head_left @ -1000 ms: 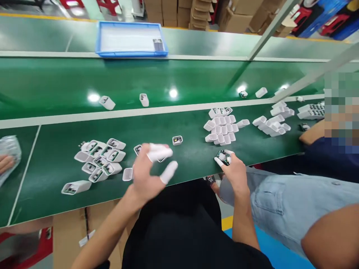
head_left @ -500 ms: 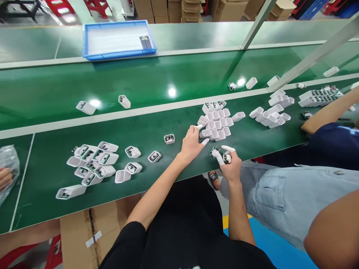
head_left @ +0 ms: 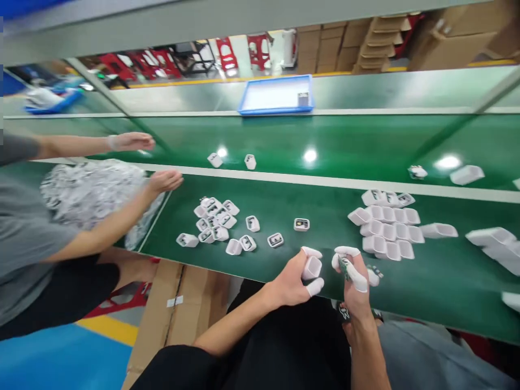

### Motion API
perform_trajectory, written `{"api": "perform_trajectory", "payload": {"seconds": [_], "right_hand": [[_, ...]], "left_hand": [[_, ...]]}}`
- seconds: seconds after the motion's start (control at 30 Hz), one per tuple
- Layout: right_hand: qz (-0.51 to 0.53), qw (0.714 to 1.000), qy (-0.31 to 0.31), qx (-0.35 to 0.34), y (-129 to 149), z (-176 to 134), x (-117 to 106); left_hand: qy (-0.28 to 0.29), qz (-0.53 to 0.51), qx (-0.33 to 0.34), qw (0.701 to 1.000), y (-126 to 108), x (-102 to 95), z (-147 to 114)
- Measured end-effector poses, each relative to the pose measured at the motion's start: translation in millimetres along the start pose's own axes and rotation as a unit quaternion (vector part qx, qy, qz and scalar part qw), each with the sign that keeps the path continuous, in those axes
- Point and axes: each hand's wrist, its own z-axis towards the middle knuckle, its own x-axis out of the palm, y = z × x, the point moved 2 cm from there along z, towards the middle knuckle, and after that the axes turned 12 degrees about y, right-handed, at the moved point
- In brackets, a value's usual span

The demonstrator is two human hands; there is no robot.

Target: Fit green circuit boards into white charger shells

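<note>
My left hand (head_left: 290, 279), with white finger covers, holds a white plastic housing (head_left: 312, 268), its open end showing. To its right, my right hand (head_left: 355, 276) pinches a small green circuit board (head_left: 344, 265) between covered fingertips. The board and the housing are apart. Another circuit board with a white part (head_left: 374, 275) lies on the bench just right of my right hand, partly hidden by it. Beyond my hands stands a block of white housings (head_left: 388, 230), mostly with hollow ends up. A single housing with parts inside (head_left: 301, 224) sits ahead of my left hand.
Several filled housings (head_left: 215, 219) cluster to the left on the green bench (head_left: 325, 200). A co-worker's arms (head_left: 117, 208) reach over a heap of clear plastic bags (head_left: 93, 189) at far left. A blue-rimmed tray (head_left: 276, 112) rests on the back ledge. More housings (head_left: 498, 244) lie at right.
My left hand has come away from the block toward me with a housing in it. My right hand has lifted a circuit board beside it. The view has swung left.
</note>
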Motion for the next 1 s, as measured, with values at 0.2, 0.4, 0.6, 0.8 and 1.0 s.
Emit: {"api": "perform_trajectory", "payload": {"seconds": [0.2, 0.4, 0.6, 0.8, 1.0], "right_hand": [[-0.048, 0.998, 0.029, -0.002, -10.5, 6.8, 31.6], [0.035, 0.997, 0.048, -0.058, -3.9, -11.5, 35.3], [0.054, 0.985, 0.101, -0.127, 28.7, -13.3, 59.8], [0.048, 0.986, 0.096, -0.131, 39.7, -11.1, 81.0], [0.030, 0.982, 0.140, -0.123, 45.6, -4.9, 83.6]], "left_hand": [[0.007, 0.000, 0.007, 1.000, 10.3, -15.5, -29.9], [0.030, -0.026, 0.054, 0.998, 9.3, -16.0, -34.4], [-0.064, -0.082, 0.157, 0.982, -16.3, -27.4, -33.6], [-0.148, -0.125, 0.177, 0.965, -28.2, -26.7, -46.1], [-0.210, -0.107, 0.162, 0.958, -33.5, -28.9, -54.9]]}}
